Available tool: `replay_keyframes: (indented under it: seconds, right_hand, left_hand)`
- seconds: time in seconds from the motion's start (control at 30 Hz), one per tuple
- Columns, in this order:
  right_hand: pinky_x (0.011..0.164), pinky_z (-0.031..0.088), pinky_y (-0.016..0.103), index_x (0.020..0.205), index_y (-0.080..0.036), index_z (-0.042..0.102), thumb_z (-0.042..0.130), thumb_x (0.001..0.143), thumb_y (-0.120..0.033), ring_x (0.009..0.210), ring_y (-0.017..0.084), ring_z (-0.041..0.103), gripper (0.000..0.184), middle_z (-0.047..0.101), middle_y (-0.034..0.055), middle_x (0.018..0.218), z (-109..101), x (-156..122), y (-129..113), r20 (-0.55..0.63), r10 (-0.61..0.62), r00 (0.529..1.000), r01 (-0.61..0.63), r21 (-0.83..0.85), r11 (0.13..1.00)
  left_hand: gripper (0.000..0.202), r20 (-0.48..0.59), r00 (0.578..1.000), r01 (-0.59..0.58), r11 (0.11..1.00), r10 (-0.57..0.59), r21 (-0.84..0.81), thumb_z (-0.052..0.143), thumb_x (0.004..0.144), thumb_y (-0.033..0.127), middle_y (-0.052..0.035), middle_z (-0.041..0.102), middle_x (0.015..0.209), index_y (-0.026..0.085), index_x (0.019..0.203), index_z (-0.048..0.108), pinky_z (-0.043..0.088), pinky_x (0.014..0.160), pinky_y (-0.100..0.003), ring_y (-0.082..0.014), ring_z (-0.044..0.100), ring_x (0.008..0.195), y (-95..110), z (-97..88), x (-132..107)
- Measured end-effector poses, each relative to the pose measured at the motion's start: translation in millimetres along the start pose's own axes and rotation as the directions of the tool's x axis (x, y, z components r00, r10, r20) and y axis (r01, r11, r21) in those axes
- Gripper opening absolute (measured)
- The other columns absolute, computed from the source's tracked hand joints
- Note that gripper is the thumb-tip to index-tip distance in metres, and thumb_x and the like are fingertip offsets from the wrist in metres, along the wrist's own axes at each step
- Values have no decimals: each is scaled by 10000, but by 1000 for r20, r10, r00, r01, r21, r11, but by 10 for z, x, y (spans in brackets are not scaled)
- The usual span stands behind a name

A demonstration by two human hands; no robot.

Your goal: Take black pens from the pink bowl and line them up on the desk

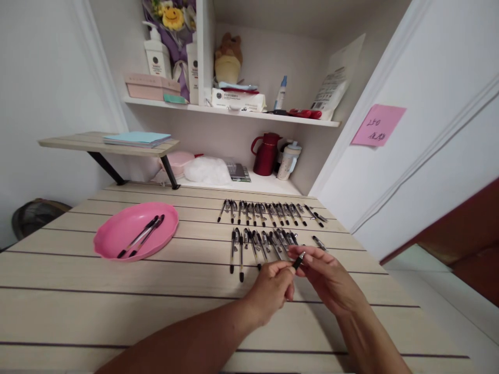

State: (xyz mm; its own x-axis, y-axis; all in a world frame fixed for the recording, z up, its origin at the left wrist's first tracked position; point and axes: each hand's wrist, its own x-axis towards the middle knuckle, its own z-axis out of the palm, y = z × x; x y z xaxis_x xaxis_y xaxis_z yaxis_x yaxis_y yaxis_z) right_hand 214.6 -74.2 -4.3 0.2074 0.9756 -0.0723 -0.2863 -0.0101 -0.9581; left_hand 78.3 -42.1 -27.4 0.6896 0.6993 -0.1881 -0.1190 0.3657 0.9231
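My left hand (273, 288) and my right hand (329, 275) meet over the wooden table (117, 306), both pinched on one black pen (298, 259). The left fingers grip its lower part and the right fingers close over its upper end. Just beyond the hands lie two rows of several black pens: a near row (261, 244) and a far row (273, 212). A pink oval tray (117, 228) sits at the left with two black pens (143, 236) in it.
A small raised shelf with a teal notebook (136, 138) stands at the back left. Behind the table are a red kettle (267, 154), a cup, bags and a wall shelf with bottles. A pink note (378, 124) sticks on the right wall.
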Motion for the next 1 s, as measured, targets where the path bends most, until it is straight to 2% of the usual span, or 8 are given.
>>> replay_keyframes:
  seconds: [0.13, 0.4, 0.53, 0.6, 0.7, 0.8, 0.93, 1.0]
  right_hand:
    - [617, 421, 280, 724, -179, 659, 740, 608, -327, 578, 114, 522, 205, 648, 24, 759, -42, 6, 16, -42, -36, 998, 34, -41, 999]
    - [625, 428, 286, 830, -176, 671, 707, 648, -353, 610, 126, 534, 257, 659, 53, 800, -50, -33, 36, 16, -21, 1000, 22, -71, 997]
    - [662, 437, 318, 952, -204, 646, 699, 626, -421, 713, 172, 580, 395, 663, 78, 920, -272, 138, -80, -43, -94, 995, 81, -238, 968]
    - [656, 428, 319, 984, -209, 635, 658, 638, -469, 784, 210, 591, 434, 666, 82, 917, -494, 319, -163, -226, -240, 944, 110, -471, 875]
    - [620, 391, 343, 787, -198, 682, 593, 646, -494, 769, 271, 589, 339, 673, 106, 783, -842, 615, -210, -394, -393, 831, -194, -867, 459]
    - [594, 364, 338, 656, -214, 668, 581, 640, -453, 760, 290, 596, 254, 665, 114, 714, -1059, 818, -117, -346, -344, 873, -301, -937, 177]
    - [567, 347, 312, 610, -216, 622, 584, 642, -354, 701, 247, 586, 146, 640, 89, 657, -1103, 876, 31, -308, -336, 890, -270, -950, 155]
    - [541, 346, 297, 633, -211, 597, 600, 637, -347, 630, 210, 559, 136, 614, 59, 618, -1025, 819, 29, -311, -365, 877, -221, -938, 269]
  left_hand:
    - [292, 10, 1000, -10, 1000, 10, 4, 440, 776, 380, 77, 408, 437, 139, 868, 575, 110, 347, -199, -32, 214, 315, -3, -11, -2]
    - [329, 25, 1000, 7, 1000, -7, 4, 447, 771, 398, 83, 405, 435, 135, 912, 585, 102, 335, -189, -24, 201, 307, 3, 0, -7]
    - [341, 2, 1000, 22, 1000, -22, 18, 445, 768, 391, 83, 403, 430, 129, 933, 591, 98, 332, -191, -25, 193, 306, -2, -7, 0]
    - [334, -3, 1000, 28, 999, -28, 23, 448, 768, 377, 80, 412, 436, 127, 936, 594, 101, 336, -190, -24, 193, 312, -4, -12, 1]
    - [333, 1, 1000, 31, 999, -31, 21, 449, 769, 372, 76, 421, 446, 127, 941, 595, 102, 341, -192, -24, 199, 319, -8, -18, 1]
    - [356, 0, 999, 48, 999, -48, 18, 451, 767, 387, 78, 413, 441, 124, 964, 591, 95, 340, -196, -28, 202, 318, -11, -23, 8]
    - [378, 8, 998, 64, 998, -64, 8, 461, 762, 400, 82, 406, 440, 122, 986, 583, 102, 342, -191, -27, 207, 317, -14, -29, 23]
    - [376, 15, 998, 68, 998, -69, 3, 459, 765, 400, 83, 405, 442, 124, 988, 581, 98, 344, -190, -23, 196, 315, -14, -30, 26]
